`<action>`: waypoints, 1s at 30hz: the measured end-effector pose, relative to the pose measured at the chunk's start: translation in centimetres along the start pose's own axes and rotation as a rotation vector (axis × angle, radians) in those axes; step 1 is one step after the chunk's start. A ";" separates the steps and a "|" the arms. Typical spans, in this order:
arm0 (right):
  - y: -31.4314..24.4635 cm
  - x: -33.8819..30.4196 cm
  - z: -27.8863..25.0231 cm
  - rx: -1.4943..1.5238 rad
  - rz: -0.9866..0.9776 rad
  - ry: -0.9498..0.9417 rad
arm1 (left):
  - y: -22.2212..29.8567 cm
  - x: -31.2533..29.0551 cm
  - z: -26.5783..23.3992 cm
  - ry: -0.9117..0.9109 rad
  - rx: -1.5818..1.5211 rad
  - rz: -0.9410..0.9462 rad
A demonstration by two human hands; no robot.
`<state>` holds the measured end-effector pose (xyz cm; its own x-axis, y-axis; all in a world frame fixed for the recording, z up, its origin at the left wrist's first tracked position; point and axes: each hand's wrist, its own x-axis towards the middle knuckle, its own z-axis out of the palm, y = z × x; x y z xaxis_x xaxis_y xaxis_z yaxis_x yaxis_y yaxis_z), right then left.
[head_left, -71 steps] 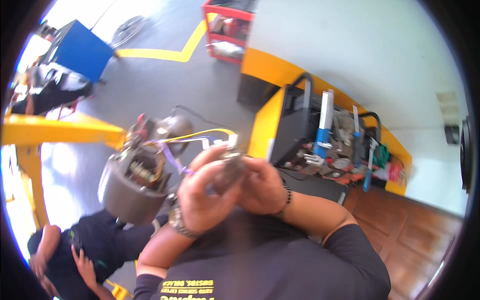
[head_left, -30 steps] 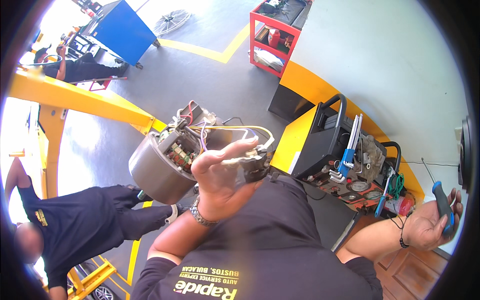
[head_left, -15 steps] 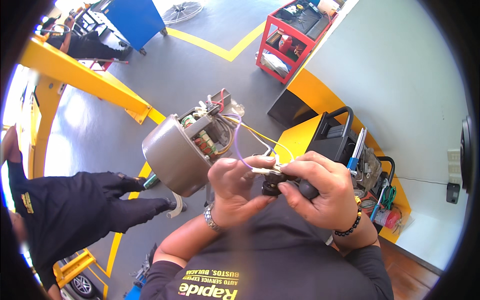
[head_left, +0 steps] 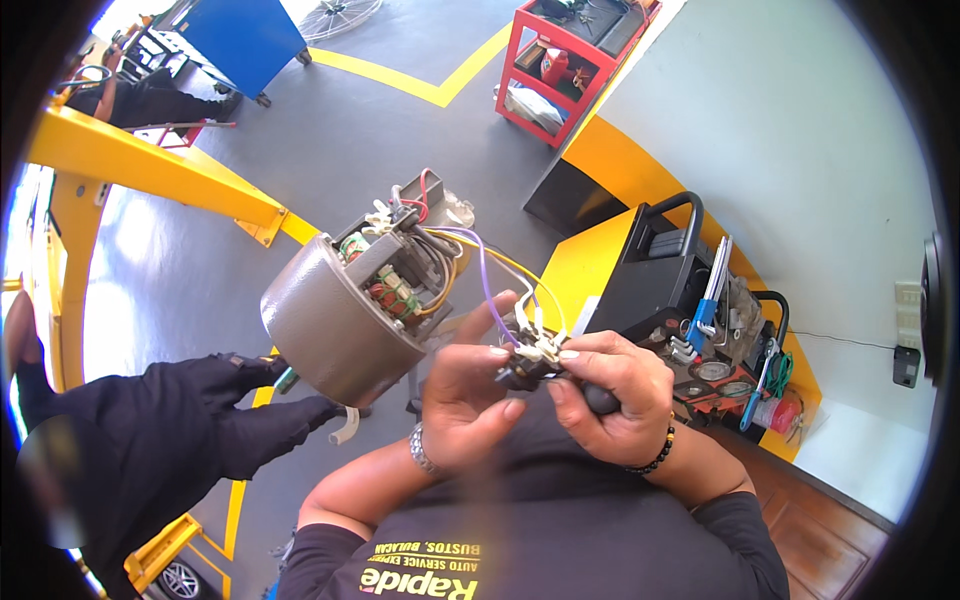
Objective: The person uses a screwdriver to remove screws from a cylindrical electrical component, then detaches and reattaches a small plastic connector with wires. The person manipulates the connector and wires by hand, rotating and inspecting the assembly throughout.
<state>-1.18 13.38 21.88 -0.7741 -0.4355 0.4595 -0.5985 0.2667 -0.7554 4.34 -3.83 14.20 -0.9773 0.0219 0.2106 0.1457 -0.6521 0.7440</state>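
Between my two hands is a small black switch [head_left: 520,374] with white wire connectors [head_left: 541,346] on top and a rounded black knob [head_left: 600,399] at its right. My right hand [head_left: 625,395] grips it, thumb and index finger closed by the connectors. Curled around its left side is my left hand [head_left: 465,400], index fingertip against it, thumb just below. Purple, yellow and white wires [head_left: 485,270] run from the connectors to a grey, rounded motor housing [head_left: 335,310]. Its open side exposes a green-and-red terminal block [head_left: 393,296]. My hands partly hide the switch.
Right of my hands, a black-and-yellow bench [head_left: 600,265] carries hex keys [head_left: 712,300] and other tools. A red tool cart [head_left: 545,75] stands ahead by the wall. A yellow steel frame [head_left: 160,170] and a co-worker in dark clothes [head_left: 150,430] are at left.
The switch has tilted so its white connectors show more plainly. My left fingers have shifted and spread around it, one now behind the wires. The surroundings have slid slightly left and up in view.
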 end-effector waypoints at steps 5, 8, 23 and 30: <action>-0.1 -0.4 -0.3 0.213 0.329 -0.098 | 0.6 -0.9 -0.6 -0.022 0.304 0.116; -0.6 1.6 -1.6 0.247 0.425 -0.213 | 1.1 -1.1 -1.1 -0.097 0.442 0.123; 2.7 2.9 -2.3 0.267 0.207 -0.552 | 1.5 -2.4 -0.8 -0.047 0.192 0.036; 3.3 3.1 -2.4 0.279 0.161 -0.573 | 1.4 -2.3 -1.0 -0.047 0.153 0.009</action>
<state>-6.08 14.93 21.90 -0.5712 -0.8181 0.0674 -0.3484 0.1672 -0.9223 6.69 -5.52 14.14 -0.9682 0.0540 0.2443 0.1798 -0.5291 0.8293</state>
